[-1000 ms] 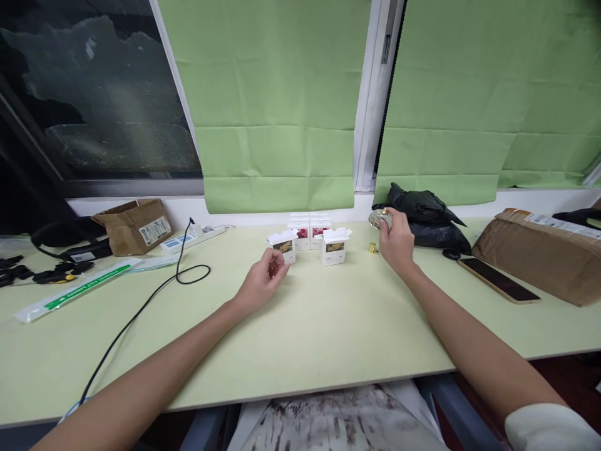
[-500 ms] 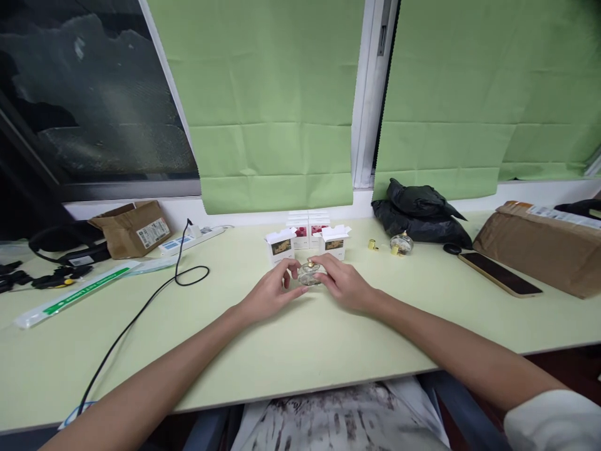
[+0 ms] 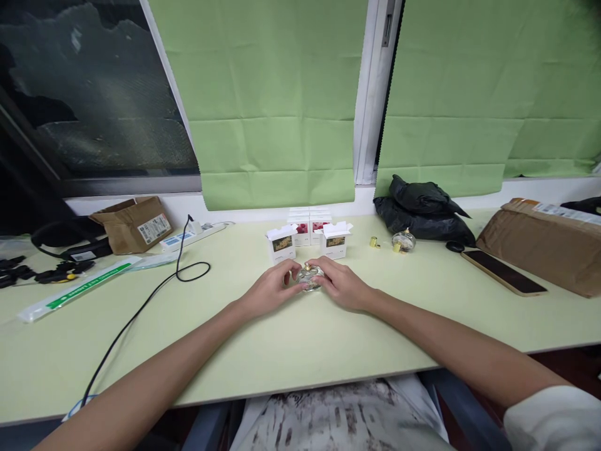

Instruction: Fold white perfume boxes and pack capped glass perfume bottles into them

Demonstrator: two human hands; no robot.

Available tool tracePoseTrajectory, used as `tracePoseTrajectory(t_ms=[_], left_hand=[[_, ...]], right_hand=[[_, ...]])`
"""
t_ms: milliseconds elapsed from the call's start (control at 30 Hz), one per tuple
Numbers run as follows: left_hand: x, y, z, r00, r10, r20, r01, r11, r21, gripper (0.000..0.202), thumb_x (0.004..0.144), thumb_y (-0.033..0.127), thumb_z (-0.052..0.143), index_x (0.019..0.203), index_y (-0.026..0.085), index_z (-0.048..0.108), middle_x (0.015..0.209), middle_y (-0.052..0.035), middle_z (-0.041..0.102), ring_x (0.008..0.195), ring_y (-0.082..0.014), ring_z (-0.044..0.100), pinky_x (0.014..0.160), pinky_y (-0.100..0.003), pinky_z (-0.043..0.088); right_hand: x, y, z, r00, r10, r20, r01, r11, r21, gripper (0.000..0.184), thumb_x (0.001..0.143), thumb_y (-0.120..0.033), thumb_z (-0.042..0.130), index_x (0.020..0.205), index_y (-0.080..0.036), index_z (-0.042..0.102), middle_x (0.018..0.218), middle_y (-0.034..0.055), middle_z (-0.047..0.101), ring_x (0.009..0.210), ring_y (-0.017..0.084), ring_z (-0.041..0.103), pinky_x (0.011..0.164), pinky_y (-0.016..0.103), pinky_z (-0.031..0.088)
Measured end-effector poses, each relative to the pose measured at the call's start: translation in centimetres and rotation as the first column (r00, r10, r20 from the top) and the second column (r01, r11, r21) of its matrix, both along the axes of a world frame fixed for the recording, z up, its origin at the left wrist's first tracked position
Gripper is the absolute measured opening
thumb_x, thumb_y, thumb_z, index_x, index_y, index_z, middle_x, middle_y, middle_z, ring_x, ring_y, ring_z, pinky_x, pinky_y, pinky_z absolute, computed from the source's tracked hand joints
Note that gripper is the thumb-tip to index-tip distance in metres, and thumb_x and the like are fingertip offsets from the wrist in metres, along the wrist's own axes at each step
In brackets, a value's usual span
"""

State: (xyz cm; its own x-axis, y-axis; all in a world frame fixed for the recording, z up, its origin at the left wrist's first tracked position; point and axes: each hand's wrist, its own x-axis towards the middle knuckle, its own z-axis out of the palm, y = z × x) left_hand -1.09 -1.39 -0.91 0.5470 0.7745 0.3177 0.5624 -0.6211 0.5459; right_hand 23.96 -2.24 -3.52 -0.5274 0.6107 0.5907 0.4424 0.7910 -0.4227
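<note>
A round clear glass perfume bottle (image 3: pixel 310 277) with a gold neck stands on the pale table between my hands. My left hand (image 3: pixel 272 287) is closed on its left side, thumb in front and fingers behind. From the right, my right hand (image 3: pixel 342 283) grips the same bottle, its thumb near the front. Just beyond are two small white boxes with open top flaps, the left box (image 3: pixel 282 245) and the right box (image 3: pixel 334 242). A second glass bottle (image 3: pixel 404 240) lies farther right, with a small gold cap (image 3: pixel 374 242) beside it.
White boxes with pink pictures (image 3: pixel 310 228) stand at the back. On the right are a black plastic bag (image 3: pixel 422 213), a phone (image 3: pixel 504 272) and a brown parcel (image 3: pixel 539 244). A black cable (image 3: pixel 136 319), power strip (image 3: pixel 200 235) and open carton (image 3: pixel 136 225) occupy the left.
My left hand has closed in on the bottle, its thumb now against the glass. My right hand stays on the bottle. The view has shifted slightly.
</note>
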Motion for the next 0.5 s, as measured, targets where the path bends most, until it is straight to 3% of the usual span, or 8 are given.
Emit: tracePoseTrajectory(t_ms=[500], left_hand=[[-0.1, 0.26, -0.26, 1.0, 0.004, -0.004, -0.004, 1.0, 0.022, 0.035, 0.096, 0.057, 0.063, 0.11, 0.024, 0.062, 0.091, 0.0001, 0.063, 0.074, -0.0165, 0.053, 0.068, -0.03, 0.043]], right_hand=[[0.05, -0.12, 0.65, 1.0, 0.001, 0.004, -0.001, 0.996, -0.087, 0.039, 0.108, -0.031, 0.049, 0.147, -0.028, 0.049, 0.133, 0.0091, 0.066, 0.115, 0.024, 0.065, 0.099, 0.041, 0.052]])
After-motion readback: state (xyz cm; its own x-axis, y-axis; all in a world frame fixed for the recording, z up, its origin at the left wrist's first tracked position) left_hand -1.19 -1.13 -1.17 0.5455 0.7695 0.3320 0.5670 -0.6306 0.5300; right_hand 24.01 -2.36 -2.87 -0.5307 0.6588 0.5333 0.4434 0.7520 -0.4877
